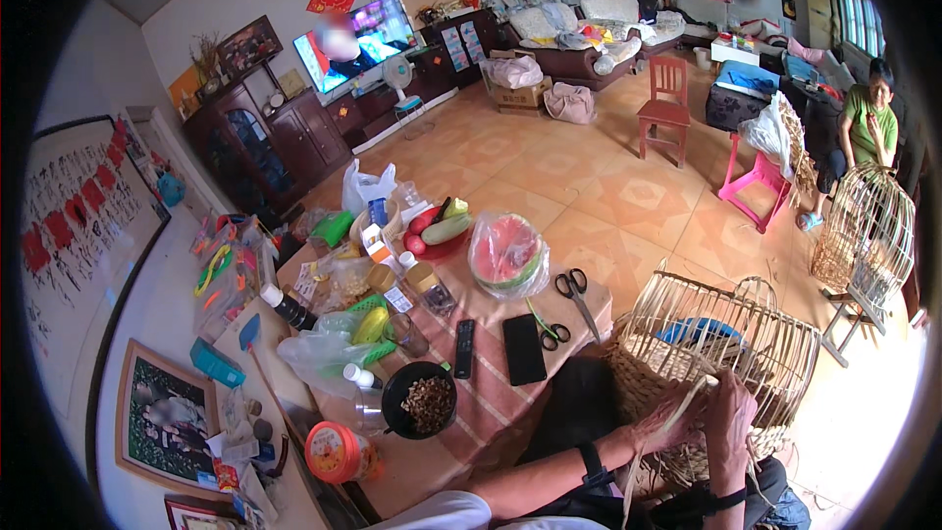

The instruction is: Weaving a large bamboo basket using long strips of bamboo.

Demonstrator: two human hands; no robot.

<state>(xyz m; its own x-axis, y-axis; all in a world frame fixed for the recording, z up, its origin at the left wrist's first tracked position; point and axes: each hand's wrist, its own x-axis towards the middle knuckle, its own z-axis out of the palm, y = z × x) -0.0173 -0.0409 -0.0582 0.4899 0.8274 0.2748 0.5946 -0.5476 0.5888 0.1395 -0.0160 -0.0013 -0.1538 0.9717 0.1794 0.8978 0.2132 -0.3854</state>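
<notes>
On the person's lap, bottom right: half-woven bamboo cage basket [721,348], open slat ribs above a dense woven base. Left hand [677,424] is pinched shut on a thin pale strip [687,402]; right hand [731,412] presses the rim, fingers curled around a rib as far as I can tell. Risks: dry strip kinks or snaps if bent sharply, ribs spring out of spacing, splinters. Scissors [574,290] lie well apart on the striped cloth table [491,402].

bright window daylight, soft shadows, sharp centre, fisheye-bent dark rim.
</notes>
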